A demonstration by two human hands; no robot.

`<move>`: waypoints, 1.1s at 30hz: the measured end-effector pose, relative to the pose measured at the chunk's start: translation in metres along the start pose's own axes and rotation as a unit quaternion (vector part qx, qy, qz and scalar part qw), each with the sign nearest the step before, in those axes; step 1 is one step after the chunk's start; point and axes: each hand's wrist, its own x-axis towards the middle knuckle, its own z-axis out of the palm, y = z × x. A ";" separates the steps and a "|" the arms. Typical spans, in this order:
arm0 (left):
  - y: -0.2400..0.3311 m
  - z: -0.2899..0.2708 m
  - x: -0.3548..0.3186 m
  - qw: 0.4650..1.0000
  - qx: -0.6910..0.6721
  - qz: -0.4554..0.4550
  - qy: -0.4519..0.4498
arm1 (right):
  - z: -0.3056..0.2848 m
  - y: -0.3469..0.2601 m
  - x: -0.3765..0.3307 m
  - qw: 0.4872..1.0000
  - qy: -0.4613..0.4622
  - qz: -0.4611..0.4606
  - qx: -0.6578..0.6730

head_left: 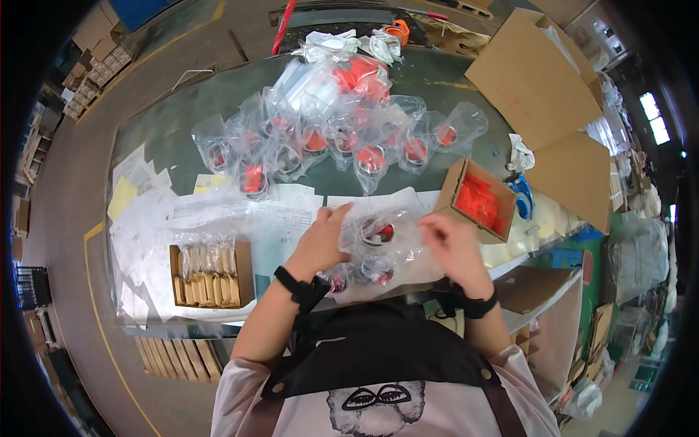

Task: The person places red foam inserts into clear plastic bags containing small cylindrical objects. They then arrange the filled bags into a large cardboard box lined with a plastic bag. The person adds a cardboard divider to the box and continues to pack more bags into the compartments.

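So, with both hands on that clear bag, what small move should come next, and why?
Probably pinch the bag's mouth shut and set it aside. The left hand and right hand both hold the clear plastic bag, which already has a round metal part with red inside. Many similar filled bags lie heaped further back on the green table.

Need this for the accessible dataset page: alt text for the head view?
A person's left hand and right hand hold a clear plastic bag with a red-and-metal part over a green table, between a heap of bagged parts and two open cardboard boxes.
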 end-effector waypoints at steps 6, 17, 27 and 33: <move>-0.009 0.063 0.061 0.981 -0.162 0.009 -0.111 | 0.045 0.075 0.009 0.982 0.040 -0.182 -0.023; 0.020 0.053 0.016 0.988 0.107 0.026 -0.105 | 0.079 0.061 0.043 0.990 -0.095 -0.095 -0.047; 0.007 0.057 0.044 0.981 0.038 0.039 -0.185 | 0.080 0.065 0.038 0.946 -0.189 0.014 -0.263; -0.007 0.020 0.118 0.972 -0.165 -0.076 0.149 | 0.023 0.110 0.036 0.952 -0.183 0.000 -0.245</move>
